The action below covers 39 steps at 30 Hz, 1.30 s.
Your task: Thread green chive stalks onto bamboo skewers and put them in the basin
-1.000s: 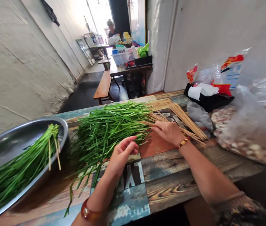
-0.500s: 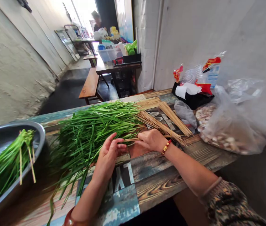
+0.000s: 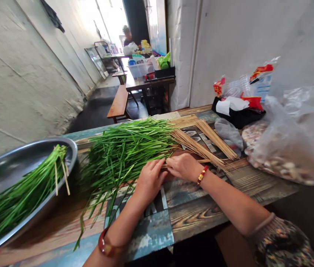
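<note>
My right hand (image 3: 184,167) is closed on a few thin bamboo skewers (image 3: 204,161), whose ends stick out to the right of it. My left hand (image 3: 150,178) meets it at the fingertips, its fingers curled around the skewers' left end; the exact grip is partly hidden. Behind and left of both hands spreads a heap of green garlic chives (image 3: 123,144) on the patchwork-wood table (image 3: 198,218). Two loose bunches of skewers, a nearer bunch (image 3: 197,147) and a farther bunch (image 3: 216,139), lie beyond my right hand.
At the left, a metal basin (image 3: 75,152) holds chives threaded on skewers (image 3: 58,159). A clear plastic bag (image 3: 293,148) of pale pieces and a black packet (image 3: 236,115) stand at the right. Farther back are a bench (image 3: 119,102), a table with bins, and a person (image 3: 127,37).
My left hand has moved right, from open and apart to closing on the skewers against my right fingertips. The camera view has swung slightly left.
</note>
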Tool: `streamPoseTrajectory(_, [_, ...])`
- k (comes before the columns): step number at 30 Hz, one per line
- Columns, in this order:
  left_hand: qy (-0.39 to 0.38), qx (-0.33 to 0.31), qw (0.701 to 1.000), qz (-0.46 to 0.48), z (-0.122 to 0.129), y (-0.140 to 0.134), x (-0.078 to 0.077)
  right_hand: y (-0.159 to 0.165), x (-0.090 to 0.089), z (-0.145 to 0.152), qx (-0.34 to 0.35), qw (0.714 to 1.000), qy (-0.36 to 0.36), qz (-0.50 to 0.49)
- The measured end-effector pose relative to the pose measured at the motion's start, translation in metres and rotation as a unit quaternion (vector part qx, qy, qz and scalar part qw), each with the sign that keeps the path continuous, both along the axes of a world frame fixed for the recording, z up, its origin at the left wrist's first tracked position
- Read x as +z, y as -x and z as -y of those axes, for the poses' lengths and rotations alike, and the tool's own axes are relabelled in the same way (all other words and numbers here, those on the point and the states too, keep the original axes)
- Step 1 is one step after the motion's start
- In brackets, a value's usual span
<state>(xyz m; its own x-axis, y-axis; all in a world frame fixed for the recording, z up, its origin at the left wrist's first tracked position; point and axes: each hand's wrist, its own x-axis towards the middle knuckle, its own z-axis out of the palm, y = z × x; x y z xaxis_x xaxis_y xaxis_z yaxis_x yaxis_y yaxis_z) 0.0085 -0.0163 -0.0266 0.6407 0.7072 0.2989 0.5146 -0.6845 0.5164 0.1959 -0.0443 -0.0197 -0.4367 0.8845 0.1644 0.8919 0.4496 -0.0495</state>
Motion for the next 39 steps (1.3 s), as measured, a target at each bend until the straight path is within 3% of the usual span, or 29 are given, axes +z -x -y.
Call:
streamPoseTrajectory(3, [-0.075,0.014,0.991,-0.112,0.0,-0.002,-0.001,0.007,0.0,0.003,0.006,0.999,0.019,0.025])
streamPoseTrajectory(7, [-0.143,0.022,0.975,-0.171,-0.001,-0.002,-0.003,0.008,-0.005,0.001,-0.013,0.999,0.023,0.022])
streamPoseTrajectory(12, [-0.157,0.046,0.968,-0.189,-0.016,0.019,0.003,-0.028,-0.018,-0.004,-0.116,0.993,0.007,0.018])
streamPoseTrajectory(18, [-0.119,0.087,0.978,-0.147,-0.033,0.061,0.022,-0.083,-0.028,0.004,-0.246,0.968,-0.044,0.02])
streamPoseTrajectory(24, [-0.045,0.131,0.987,-0.076,-0.034,0.081,0.032,-0.089,-0.038,0.003,-0.303,0.947,-0.104,-0.005])
streamPoseTrajectory(29, [-0.008,0.193,0.981,0.033,-0.034,0.087,0.037,-0.101,-0.047,-0.006,-0.376,0.914,-0.15,-0.042])
streamPoseTrajectory(33, [0.018,0.221,0.971,0.094,-0.031,0.086,0.038,-0.11,-0.052,-0.014,-0.387,0.9,-0.182,-0.082])
streamPoseTrajectory(39, [0.027,0.16,0.982,0.098,-0.027,0.077,0.034,-0.118,-0.06,-0.019,-0.351,0.9,-0.226,-0.125])
